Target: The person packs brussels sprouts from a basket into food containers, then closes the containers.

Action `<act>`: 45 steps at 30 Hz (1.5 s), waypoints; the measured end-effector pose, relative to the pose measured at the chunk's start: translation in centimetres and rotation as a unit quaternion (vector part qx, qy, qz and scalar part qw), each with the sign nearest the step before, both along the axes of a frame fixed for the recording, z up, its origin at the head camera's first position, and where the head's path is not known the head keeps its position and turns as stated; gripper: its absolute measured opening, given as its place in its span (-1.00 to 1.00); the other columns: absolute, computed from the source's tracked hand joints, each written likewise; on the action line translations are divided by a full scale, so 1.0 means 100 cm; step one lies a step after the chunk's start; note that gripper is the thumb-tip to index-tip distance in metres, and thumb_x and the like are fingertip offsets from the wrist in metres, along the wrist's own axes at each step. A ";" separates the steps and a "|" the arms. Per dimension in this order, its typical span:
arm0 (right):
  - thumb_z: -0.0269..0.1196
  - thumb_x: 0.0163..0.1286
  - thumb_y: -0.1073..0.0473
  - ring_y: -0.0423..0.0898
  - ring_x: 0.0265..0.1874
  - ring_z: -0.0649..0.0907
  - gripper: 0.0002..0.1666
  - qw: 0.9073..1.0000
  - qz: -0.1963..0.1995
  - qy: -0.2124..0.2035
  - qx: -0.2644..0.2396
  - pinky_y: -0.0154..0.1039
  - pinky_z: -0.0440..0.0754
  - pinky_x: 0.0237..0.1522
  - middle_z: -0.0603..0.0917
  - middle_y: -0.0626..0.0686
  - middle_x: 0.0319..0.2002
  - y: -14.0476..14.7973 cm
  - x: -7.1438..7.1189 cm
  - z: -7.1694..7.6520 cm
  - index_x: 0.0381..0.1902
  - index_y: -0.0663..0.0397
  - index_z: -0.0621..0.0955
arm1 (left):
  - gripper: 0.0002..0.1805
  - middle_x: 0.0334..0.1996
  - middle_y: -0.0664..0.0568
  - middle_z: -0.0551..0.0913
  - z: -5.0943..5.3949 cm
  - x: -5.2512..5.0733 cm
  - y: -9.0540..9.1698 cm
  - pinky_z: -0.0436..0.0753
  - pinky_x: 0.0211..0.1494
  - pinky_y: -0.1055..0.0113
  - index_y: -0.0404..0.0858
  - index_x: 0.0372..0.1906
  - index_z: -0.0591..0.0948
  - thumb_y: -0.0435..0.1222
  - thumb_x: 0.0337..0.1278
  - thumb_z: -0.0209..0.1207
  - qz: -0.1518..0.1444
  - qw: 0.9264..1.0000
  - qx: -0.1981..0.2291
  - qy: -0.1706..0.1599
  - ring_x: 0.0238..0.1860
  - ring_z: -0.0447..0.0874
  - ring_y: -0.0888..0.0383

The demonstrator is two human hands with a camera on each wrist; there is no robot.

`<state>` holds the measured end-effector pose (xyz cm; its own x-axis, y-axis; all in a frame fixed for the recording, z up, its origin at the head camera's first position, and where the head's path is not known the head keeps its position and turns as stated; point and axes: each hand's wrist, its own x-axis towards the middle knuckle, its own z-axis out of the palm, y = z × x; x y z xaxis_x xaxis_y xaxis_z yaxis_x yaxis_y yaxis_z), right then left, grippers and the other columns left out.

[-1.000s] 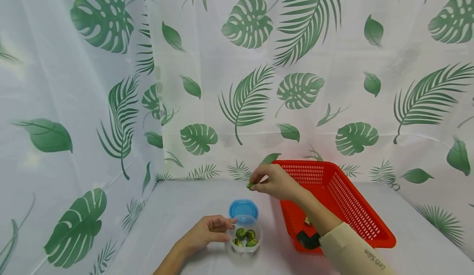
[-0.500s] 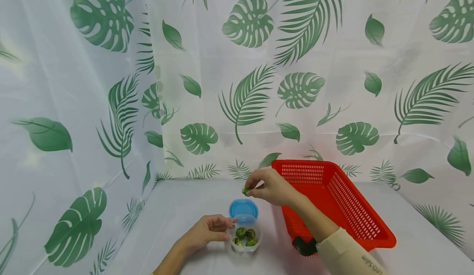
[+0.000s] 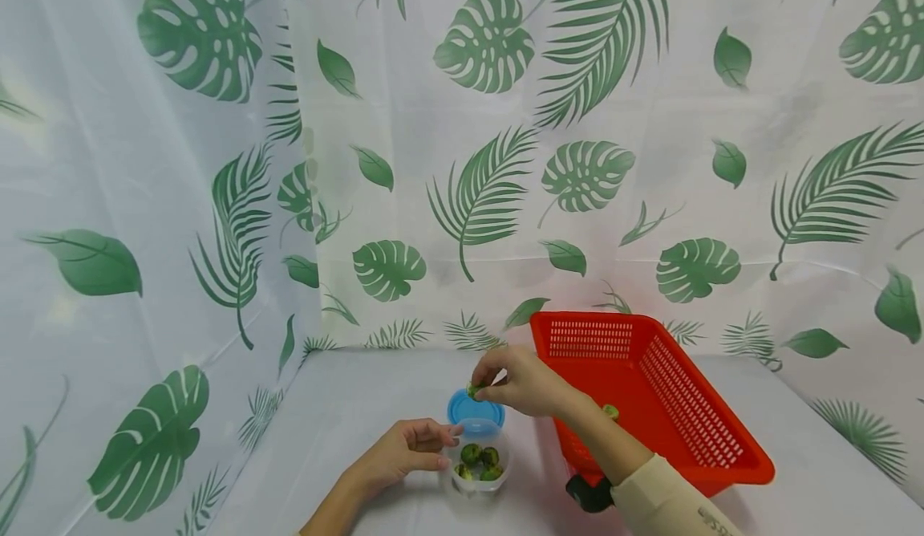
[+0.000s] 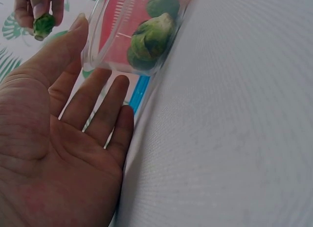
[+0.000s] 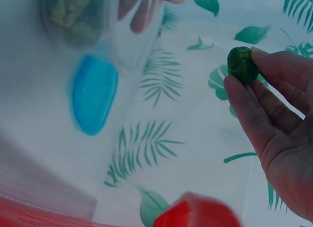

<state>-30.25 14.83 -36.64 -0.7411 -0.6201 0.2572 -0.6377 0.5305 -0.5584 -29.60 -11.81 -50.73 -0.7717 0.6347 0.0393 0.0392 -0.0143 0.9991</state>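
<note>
Lowering since the earlier frames, the right hand (image 3: 516, 379) pinches a Brussels sprout (image 3: 472, 391) in the air, now nearer the clear tub (image 3: 474, 488), while the separate left hand (image 3: 406, 452) lies relaxed at the tub's rim.

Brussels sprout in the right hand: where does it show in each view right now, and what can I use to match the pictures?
Head: Brussels sprout below the picture's centre, at the fingertips of the right hand.
Left wrist: Brussels sprout near the top left corner.
Right wrist: Brussels sprout in the upper right part.
Shared landmark: the blue lid, only a strip of it visible in the left wrist view.
</note>
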 end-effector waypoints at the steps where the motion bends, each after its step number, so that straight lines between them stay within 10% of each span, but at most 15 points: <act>1: 0.45 0.36 0.21 -0.23 -0.21 0.71 -0.89 1.000 -0.001 0.000 0.001 -0.31 0.76 -0.08 0.78 -0.15 -0.24 0.000 0.000 -0.002 -0.15 -0.04 0.79 | -0.67 0.42 -0.12 0.54 0.000 0.000 0.000 0.59 0.41 0.18 -0.43 0.15 0.63 -0.40 0.37 0.30 0.000 1.000 0.000 0.000 0.49 0.46 -0.08; 45: 0.48 0.28 0.34 -0.34 -0.40 0.65 -0.93 0.990 0.049 -0.105 0.076 -0.46 0.69 -0.22 0.77 -0.17 -0.39 -0.020 0.005 -0.035 -0.32 0.09 0.78 | -0.56 0.40 -0.12 0.57 -0.002 -0.002 -0.001 0.64 0.33 0.28 -0.46 0.10 0.61 -0.32 0.21 0.44 -0.005 1.000 0.019 -0.004 0.46 0.51 -0.04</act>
<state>-29.79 12.84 -40.11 -0.7021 -0.7120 0.0016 -0.5692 0.5600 -0.6020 -29.81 -11.90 -50.95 -0.7651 0.6413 0.0571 0.0306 -0.0524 0.9982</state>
